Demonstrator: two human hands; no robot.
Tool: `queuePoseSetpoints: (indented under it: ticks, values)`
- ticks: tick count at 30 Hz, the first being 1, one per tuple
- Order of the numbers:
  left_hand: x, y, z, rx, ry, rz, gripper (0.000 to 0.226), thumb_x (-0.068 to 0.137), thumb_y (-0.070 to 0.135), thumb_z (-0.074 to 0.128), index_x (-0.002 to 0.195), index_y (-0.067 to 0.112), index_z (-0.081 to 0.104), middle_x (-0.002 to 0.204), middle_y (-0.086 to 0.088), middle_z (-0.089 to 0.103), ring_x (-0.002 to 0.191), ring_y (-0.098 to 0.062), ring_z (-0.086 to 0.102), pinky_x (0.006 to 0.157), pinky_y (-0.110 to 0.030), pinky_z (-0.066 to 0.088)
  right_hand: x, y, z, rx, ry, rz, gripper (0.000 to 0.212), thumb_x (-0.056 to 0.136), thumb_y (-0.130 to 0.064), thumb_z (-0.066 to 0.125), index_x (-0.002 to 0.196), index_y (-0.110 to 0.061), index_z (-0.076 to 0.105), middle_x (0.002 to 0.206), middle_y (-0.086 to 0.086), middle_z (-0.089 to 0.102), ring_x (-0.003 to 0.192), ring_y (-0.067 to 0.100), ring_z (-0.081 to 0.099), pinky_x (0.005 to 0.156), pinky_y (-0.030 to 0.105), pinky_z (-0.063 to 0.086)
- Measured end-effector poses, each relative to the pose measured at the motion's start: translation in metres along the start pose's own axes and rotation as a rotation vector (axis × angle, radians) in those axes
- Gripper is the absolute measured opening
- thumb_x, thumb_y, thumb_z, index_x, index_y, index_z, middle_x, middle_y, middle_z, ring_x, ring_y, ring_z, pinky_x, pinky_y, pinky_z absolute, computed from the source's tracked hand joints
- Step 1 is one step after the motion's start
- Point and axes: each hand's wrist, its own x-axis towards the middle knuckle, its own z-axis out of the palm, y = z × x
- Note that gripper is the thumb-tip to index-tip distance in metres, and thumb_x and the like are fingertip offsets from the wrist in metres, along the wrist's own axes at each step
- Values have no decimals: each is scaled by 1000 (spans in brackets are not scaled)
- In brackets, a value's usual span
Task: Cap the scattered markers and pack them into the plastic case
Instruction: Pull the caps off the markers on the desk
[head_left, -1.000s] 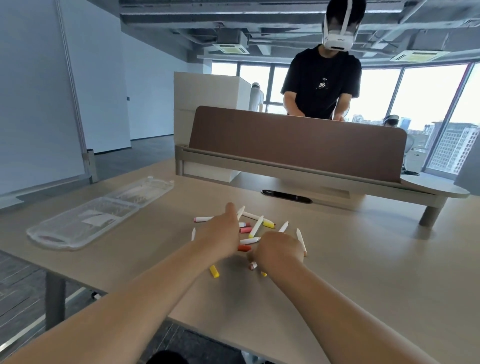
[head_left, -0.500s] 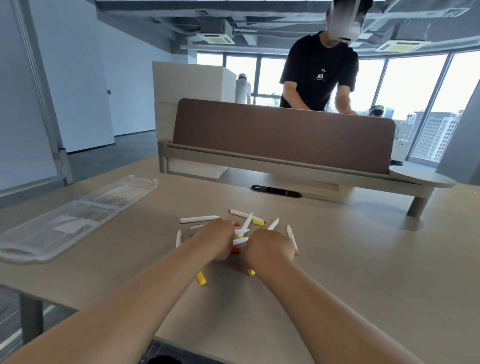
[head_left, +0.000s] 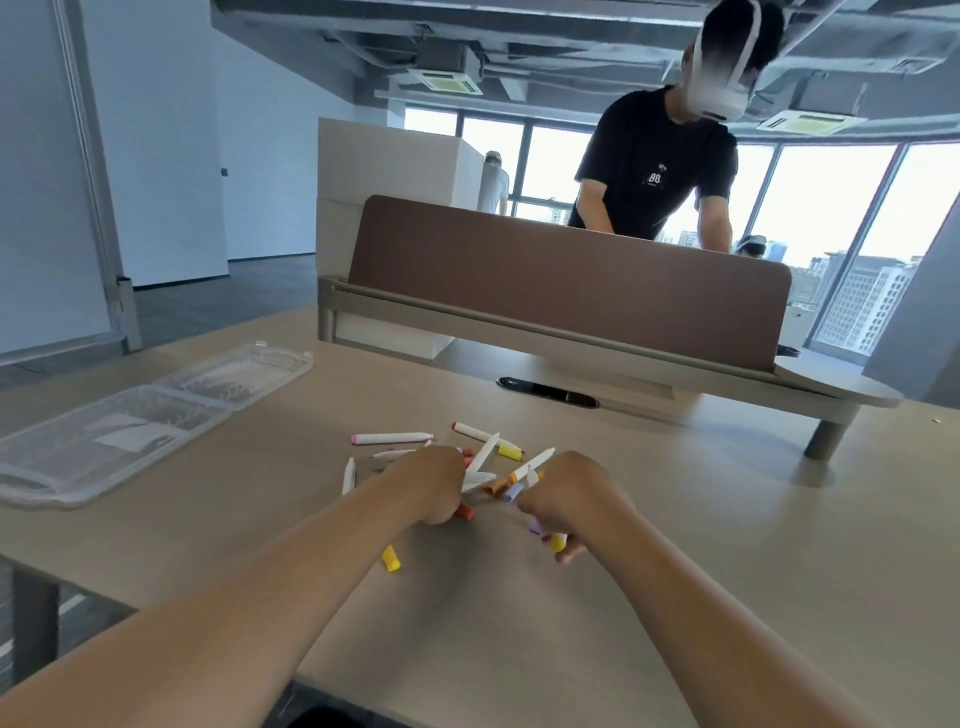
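markers (head_left: 389, 438): some hidden beneath left hand (head_left: 431, 483), right hand (head_left: 571, 496) | left grip unclear

- The bare left hand (head_left: 431, 486) shows its back and knuckles; its fingers are hidden.
- The bare right hand (head_left: 574, 501) also shows its back.
- The long left forearm (head_left: 234, 623) and right forearm (head_left: 727, 639) are uncovered from the wrist to the near edge of view, where they widen.

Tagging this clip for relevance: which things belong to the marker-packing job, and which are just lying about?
Job: markers, yellow cap, plastic case, left hand, right hand.
Lying about: brown divider, cable grommet, person behind it.
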Motion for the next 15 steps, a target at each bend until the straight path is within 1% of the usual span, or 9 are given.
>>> queuePoseSetpoints:
  ticks: [2, 4, 6, 7, 9, 11, 13, 14, 15]
  values:
    - [-4, 0, -4, -82, 16, -8, 58, 95, 12, 57, 149, 9, 35, 129, -13, 60, 115, -28, 59, 93, -31, 45, -1, 5, -13, 57, -25, 3, 18, 87, -16, 60, 71, -8, 61, 56, 4, 68, 60, 26, 71, 72, 30, 57]
    - [-6, -1, -9, -133, 24, -23, 59, 96, 7, 53, 151, 12, 32, 129, -13, 59, 114, -28, 59, 89, -31, 46, 2, 13, -21, 87, 22, -17, 18, 81, -10, 62, 64, -7, 62, 59, 9, 68, 71, 29, 75, 78, 36, 58]
    - [-4, 2, -13, -169, 60, -33, 50, 96, 5, 49, 145, 9, 41, 127, -13, 60, 112, -28, 59, 79, -29, 42, 11, 26, -25, 186, 46, -10, 22, 80, -8, 64, 58, -4, 62, 60, 14, 66, 69, 32, 75, 73, 36, 58]
    - [-2, 3, -13, -193, 80, -34, 41, 97, 5, 48, 137, 6, 49, 122, -13, 61, 108, -28, 60, 74, -28, 39, 14, 31, -25, 216, 49, -3, 21, 80, -8, 65, 60, -3, 63, 62, 16, 67, 66, 31, 74, 67, 34, 56]
    - [3, 5, -12, -283, 119, -49, 28, 97, 6, 46, 122, 2, 58, 103, -12, 61, 90, -25, 57, 64, -25, 35, 23, 43, -24, 290, 82, -16, 12, 83, -9, 67, 73, -2, 65, 71, 17, 69, 60, 28, 70, 62, 32, 54]
    - [8, 6, -9, -362, 155, -55, 23, 96, 7, 45, 113, 1, 60, 83, -9, 55, 72, -21, 50, 52, -26, 30, 34, 53, -22, 356, 108, -43, 8, 85, -7, 64, 78, -5, 62, 78, 16, 69, 61, 25, 67, 63, 32, 59]
    - [14, 11, -7, -435, 163, -60, 20, 95, 8, 44, 105, 2, 60, 70, -6, 48, 61, -17, 44, 48, -25, 26, 45, 60, -20, 373, 124, -46, 6, 83, -2, 64, 81, -7, 62, 88, 19, 71, 71, 29, 70, 71, 41, 62]
    - [17, 14, -8, -464, 155, -67, 18, 96, 8, 43, 104, 4, 59, 69, -6, 47, 58, -16, 42, 48, -25, 27, 52, 64, -19, 354, 139, -43, 11, 79, 1, 68, 87, -6, 63, 94, 18, 70, 78, 32, 71, 74, 47, 61]
    - [19, 17, -8, -496, 151, -69, 17, 97, 9, 43, 105, 4, 57, 71, -6, 46, 57, -15, 41, 48, -24, 28, 59, 65, -17, 317, 159, -42, 27, 76, 4, 71, 99, -5, 63, 97, 14, 66, 85, 34, 70, 77, 49, 60]
